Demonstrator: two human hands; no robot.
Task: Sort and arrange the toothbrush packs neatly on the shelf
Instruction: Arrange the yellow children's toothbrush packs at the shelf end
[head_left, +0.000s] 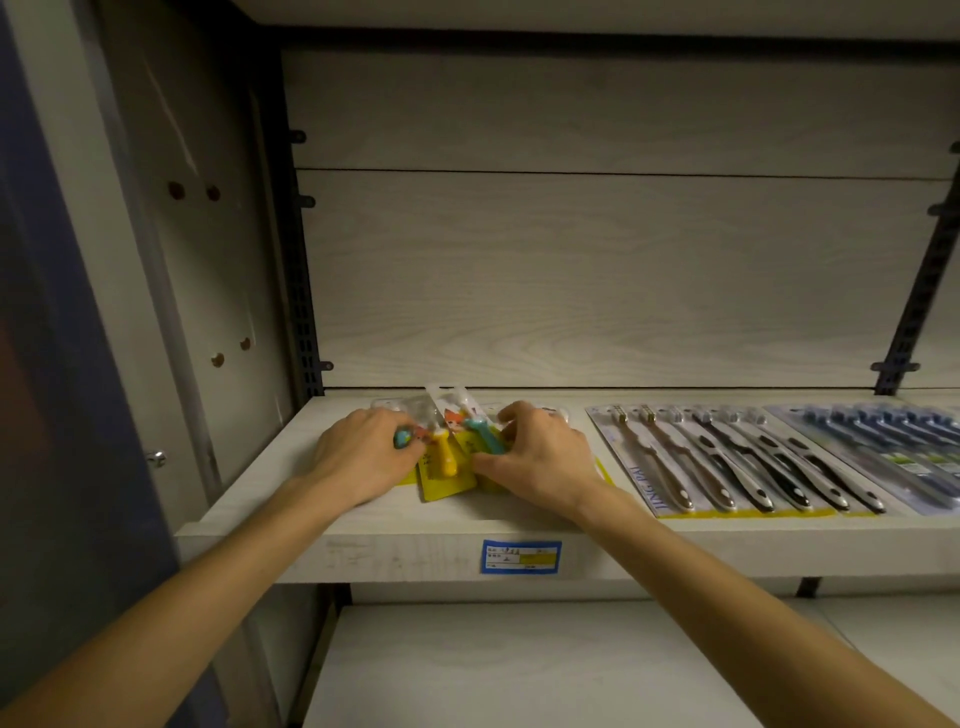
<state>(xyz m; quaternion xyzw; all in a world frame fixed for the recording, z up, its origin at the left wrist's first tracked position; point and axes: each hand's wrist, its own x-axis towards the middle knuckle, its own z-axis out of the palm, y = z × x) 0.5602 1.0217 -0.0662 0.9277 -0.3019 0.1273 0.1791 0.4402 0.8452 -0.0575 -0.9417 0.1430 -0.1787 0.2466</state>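
bare shelf (249, 499) left, multi-brush packs (727, 462) crowding right, open above

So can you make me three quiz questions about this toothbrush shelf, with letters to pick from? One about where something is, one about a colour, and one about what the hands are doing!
1. Where does the big pack of long toothbrushes lie?
A. Right of the hands
B. Left of the hands
C. On the lower shelf

2. What colour is the price label frame on the shelf edge?
A. Red
B. Blue
C. Green

3. What are the two hands doing?
A. Hanging idle
B. Holding the label
C. Handling the small yellow packs

Answers:
1 A, the pack lies right of the right hand.
2 B, its border is blue.
3 C, the left hand and right hand both rest on those packs with fingers curled.
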